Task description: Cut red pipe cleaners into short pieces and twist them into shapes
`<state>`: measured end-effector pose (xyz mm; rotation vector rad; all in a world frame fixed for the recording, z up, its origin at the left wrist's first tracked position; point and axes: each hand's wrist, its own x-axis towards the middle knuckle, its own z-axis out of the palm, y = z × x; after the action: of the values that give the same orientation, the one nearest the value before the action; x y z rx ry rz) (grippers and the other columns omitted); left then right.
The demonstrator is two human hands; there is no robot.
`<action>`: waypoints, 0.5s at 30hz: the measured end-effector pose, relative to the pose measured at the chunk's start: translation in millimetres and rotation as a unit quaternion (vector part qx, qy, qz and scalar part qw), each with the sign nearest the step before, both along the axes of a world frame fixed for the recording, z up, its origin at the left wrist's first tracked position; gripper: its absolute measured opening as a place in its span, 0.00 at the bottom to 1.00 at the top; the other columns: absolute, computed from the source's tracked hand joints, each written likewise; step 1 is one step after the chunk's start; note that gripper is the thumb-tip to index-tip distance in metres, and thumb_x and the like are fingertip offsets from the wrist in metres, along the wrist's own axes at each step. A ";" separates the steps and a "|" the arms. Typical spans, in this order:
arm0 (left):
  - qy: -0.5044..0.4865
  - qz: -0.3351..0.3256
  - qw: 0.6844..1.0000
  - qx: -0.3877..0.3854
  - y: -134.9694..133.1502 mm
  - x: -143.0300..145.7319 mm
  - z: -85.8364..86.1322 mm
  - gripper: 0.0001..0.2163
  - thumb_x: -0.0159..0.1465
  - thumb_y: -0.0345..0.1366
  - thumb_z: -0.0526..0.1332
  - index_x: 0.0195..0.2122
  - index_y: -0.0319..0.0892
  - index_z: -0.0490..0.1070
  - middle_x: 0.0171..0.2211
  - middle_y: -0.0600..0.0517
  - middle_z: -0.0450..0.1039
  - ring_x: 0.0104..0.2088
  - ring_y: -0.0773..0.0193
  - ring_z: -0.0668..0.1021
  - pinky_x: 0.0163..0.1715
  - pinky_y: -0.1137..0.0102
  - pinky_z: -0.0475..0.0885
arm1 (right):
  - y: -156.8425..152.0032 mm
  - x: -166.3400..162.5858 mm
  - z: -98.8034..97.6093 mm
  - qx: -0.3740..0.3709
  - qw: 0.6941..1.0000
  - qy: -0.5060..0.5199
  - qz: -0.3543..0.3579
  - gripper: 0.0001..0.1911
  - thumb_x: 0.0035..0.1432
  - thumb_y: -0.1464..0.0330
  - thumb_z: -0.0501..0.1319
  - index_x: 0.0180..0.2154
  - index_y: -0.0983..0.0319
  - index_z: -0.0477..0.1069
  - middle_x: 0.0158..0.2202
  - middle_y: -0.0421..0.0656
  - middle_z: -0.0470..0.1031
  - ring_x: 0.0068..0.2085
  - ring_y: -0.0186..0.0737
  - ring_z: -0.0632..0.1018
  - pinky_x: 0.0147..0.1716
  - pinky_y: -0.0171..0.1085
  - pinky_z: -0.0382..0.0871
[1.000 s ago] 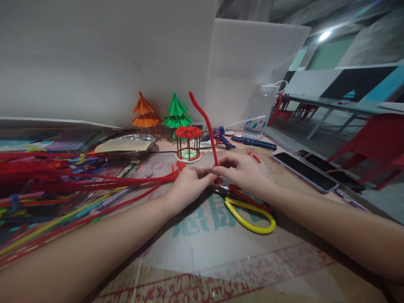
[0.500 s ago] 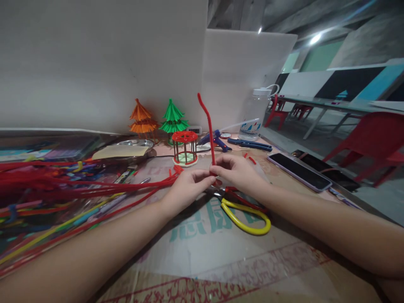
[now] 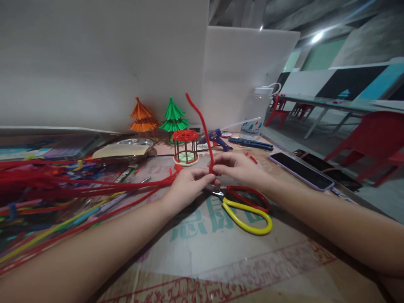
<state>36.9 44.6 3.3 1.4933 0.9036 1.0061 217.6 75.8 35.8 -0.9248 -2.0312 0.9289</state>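
Observation:
A red pipe cleaner [image 3: 204, 124] rises from between my two hands, its free end bent over to the left. My left hand [image 3: 191, 185] pinches its lower part with thumb and forefinger. Close against it, my right hand [image 3: 235, 168] also pinches the pipe cleaner near the bottom. Below my fingers lie scissors [image 3: 249, 225] with one yellow and one red handle, their blades partly hidden by my left hand. Just behind my hands stands a small round pavilion frame [image 3: 185, 147] with a red top ring, brown posts and a pale green base.
Orange [image 3: 141, 115] and green [image 3: 173, 115] tiered roofs stand at the back, near a blue glue gun [image 3: 217, 139], pliers [image 3: 251, 144] and a water bottle [image 3: 254, 113]. A phone [image 3: 301, 170] lies right. Many coloured pipe cleaners [image 3: 47, 185] spread left, by a metal dish [image 3: 139, 144].
The upper end of the red pipe cleaner has swung to the left and curves more. My hands have barely moved and still pinch its lower part.

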 end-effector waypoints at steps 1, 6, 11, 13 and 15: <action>-0.002 0.000 1.000 -0.002 -0.1 0.1 0.3 0.13 0.58 0.44 0.67 0.32 0.36 0.79 0.33 0.45 0.83 0.34 0.58 0.82 0.40 0.66 0.75 | 0.7 -0.3 -1.0 -0.004 1.000 -0.005 0.003 0.05 0.52 0.67 0.62 0.32 0.63 0.74 0.30 0.40 0.76 0.33 0.36 0.76 0.35 0.37 0.71; 0.005 -0.001 1.000 -0.012 -2.6 0.5 3.0 0.10 0.59 0.40 0.65 0.33 0.36 0.80 0.34 0.45 0.83 0.34 0.60 0.82 0.40 0.67 0.75 | -0.2 -2.2 -5.5 -0.035 0.999 0.011 -0.001 0.06 0.51 0.65 0.63 0.29 0.61 0.70 0.26 0.37 0.74 0.28 0.36 0.75 0.30 0.36 0.69; 0.017 0.001 1.000 -0.009 -3.2 0.4 2.8 0.11 0.59 0.41 0.66 0.33 0.37 0.80 0.33 0.46 0.83 0.35 0.58 0.82 0.40 0.66 0.76 | -2.7 -4.5 -7.1 -0.046 0.999 0.008 -0.028 0.07 0.50 0.65 0.64 0.27 0.61 0.70 0.25 0.37 0.74 0.28 0.36 0.75 0.29 0.35 0.69; 0.014 0.002 1.000 -0.011 -2.5 0.5 2.1 0.11 0.58 0.41 0.67 0.33 0.37 0.79 0.34 0.45 0.83 0.35 0.58 0.83 0.40 0.66 0.76 | -3.7 -5.5 -6.2 -0.034 0.999 0.000 -0.041 0.06 0.50 0.65 0.64 0.27 0.62 0.71 0.26 0.38 0.74 0.29 0.36 0.75 0.30 0.35 0.69; 0.013 0.008 1.000 -0.011 -2.2 0.7 2.3 0.10 0.58 0.40 0.67 0.31 0.38 0.79 0.33 0.46 0.83 0.34 0.58 0.83 0.40 0.66 0.76 | -4.9 -4.9 -2.7 0.003 0.999 -0.016 -0.047 0.05 0.52 0.67 0.64 0.28 0.62 0.73 0.27 0.39 0.76 0.31 0.37 0.75 0.32 0.36 0.69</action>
<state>37.6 42.3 5.6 1.4852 0.9431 0.9867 212.7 70.9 33.0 -1.0297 -1.9974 0.8622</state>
